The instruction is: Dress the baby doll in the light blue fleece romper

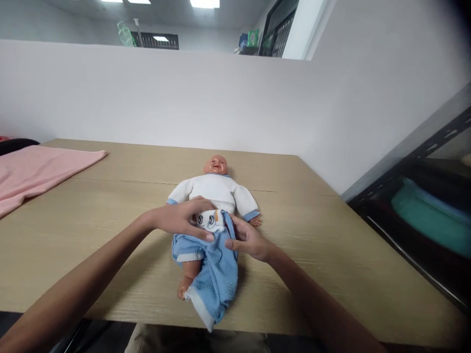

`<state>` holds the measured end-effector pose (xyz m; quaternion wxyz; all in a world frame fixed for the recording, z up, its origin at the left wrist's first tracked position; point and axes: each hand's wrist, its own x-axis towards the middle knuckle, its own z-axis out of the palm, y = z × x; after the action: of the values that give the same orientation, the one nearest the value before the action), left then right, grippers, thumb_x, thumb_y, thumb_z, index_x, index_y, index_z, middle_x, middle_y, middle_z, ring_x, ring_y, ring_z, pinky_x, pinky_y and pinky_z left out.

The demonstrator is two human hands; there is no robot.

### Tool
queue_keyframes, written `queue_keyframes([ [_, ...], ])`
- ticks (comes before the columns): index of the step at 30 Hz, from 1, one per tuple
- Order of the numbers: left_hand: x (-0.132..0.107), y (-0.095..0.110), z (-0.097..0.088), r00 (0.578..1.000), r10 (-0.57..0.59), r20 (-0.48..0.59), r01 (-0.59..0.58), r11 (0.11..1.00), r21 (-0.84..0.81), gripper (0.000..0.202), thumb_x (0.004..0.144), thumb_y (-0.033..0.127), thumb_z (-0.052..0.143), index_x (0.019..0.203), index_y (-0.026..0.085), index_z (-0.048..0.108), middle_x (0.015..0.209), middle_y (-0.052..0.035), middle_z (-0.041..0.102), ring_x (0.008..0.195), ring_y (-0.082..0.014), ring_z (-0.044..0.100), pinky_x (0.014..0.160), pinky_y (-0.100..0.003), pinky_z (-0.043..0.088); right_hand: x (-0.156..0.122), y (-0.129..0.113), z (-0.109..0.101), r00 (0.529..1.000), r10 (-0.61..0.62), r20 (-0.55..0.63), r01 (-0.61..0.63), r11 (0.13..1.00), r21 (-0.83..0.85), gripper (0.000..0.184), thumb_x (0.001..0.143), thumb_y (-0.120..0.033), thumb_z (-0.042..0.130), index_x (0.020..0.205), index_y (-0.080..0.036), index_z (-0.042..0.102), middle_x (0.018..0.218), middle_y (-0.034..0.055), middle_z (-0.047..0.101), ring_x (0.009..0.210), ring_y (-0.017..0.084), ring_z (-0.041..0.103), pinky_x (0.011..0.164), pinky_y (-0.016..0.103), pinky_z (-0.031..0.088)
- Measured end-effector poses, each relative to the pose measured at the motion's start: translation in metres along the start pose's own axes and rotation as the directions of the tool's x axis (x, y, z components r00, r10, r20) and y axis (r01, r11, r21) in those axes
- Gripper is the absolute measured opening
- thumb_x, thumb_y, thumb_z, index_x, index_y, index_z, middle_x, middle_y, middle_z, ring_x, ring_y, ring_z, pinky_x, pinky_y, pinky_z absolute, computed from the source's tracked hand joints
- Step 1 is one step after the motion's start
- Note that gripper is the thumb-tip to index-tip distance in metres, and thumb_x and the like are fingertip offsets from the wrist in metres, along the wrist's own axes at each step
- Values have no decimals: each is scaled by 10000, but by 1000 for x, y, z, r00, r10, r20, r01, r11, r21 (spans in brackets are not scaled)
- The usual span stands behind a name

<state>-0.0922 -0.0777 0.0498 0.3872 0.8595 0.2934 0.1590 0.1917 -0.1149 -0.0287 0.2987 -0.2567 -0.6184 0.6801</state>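
Doll (214,193) is lying face-up on the wood-grain table (294,289), its smooth, shiny head pointing toward the matte wall (184,98). White shirt (213,186) with blue cuffs is covering the torso. Pants (221,264), nubby blue with white cuffs, are bunching below; one bare, glossy leg (191,270) is poking out. Left hand (184,218) is arching over the waist, thumb resting on the blue pile; cannot tell whether it is gripping. Right hand (250,239) is pinching the pants' side edge, thumb in front. Pink cloth (40,171) is spreading flat, well apart, at left.
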Motion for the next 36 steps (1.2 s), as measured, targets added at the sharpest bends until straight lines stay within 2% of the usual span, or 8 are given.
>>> queue_keyframes([
  [4,33,-2,-11,920,18,391,62,980,-190,401,888,514,939,1080,192,799,999,-38,777,921,-237,710,823,-308,553,-3,-2,0,995,96,10,-95,994,-50,827,774,-683,1017,1372,-215,690,1216,60,755,1131,259,705,1000,370,583],
  [9,42,-21,-1,938,131,321,-25,948,-316,361,1022,501,826,1217,200,781,1117,-45,761,1065,-224,689,948,-286,556,-12,-10,-8,968,249,-23,-247,937,-247,659,799,-754,965,1074,-200,738,988,7,695,888,192,623,831,316,521],
  [13,38,-36,13,932,105,348,62,897,-437,535,984,634,849,1311,221,755,1137,-29,767,1037,-200,696,938,-270,582,-17,-7,-7,972,235,-21,-236,966,-103,680,804,-815,929,972,-191,716,896,-9,639,822,160,562,794,295,479],
  [18,34,-43,17,831,153,534,149,864,-480,573,796,600,1017,1092,167,786,961,-27,802,890,-214,739,849,-274,637,-22,-2,-3,980,197,-17,-192,969,158,633,874,-751,921,1096,-193,722,961,9,666,845,152,606,802,277,521],
  [21,33,-36,16,795,208,570,114,872,-476,499,931,571,917,1171,150,795,1123,-84,847,1055,-268,788,1002,-320,648,-26,-15,-3,964,224,141,-227,974,4,698,863,-689,961,1313,-205,738,1100,37,740,950,185,691,884,300,581],
  [26,35,-29,18,827,259,498,24,870,-492,451,1089,481,754,1404,159,744,1410,-110,804,1311,-315,748,1145,-359,600,-28,-45,2,909,316,273,-264,941,-212,697,875,-650,944,1402,-230,766,1230,74,801,1175,284,761,1041,396,638],
  [30,35,-31,19,803,215,555,96,874,-477,571,962,539,896,1361,148,780,1324,-111,843,1203,-318,795,1053,-364,653,-26,-52,6,879,364,307,-295,922,-250,625,859,-564,962,1358,-231,790,1250,70,810,1258,304,752,1147,422,602],
  [36,30,-29,19,762,138,632,184,890,-417,519,696,487,1091,1068,204,865,1045,-47,896,929,-289,826,832,-346,710,-30,-42,4,959,247,137,-225,962,-156,596,838,-675,959,1138,-189,786,999,19,752,905,198,698,879,307,616],
])
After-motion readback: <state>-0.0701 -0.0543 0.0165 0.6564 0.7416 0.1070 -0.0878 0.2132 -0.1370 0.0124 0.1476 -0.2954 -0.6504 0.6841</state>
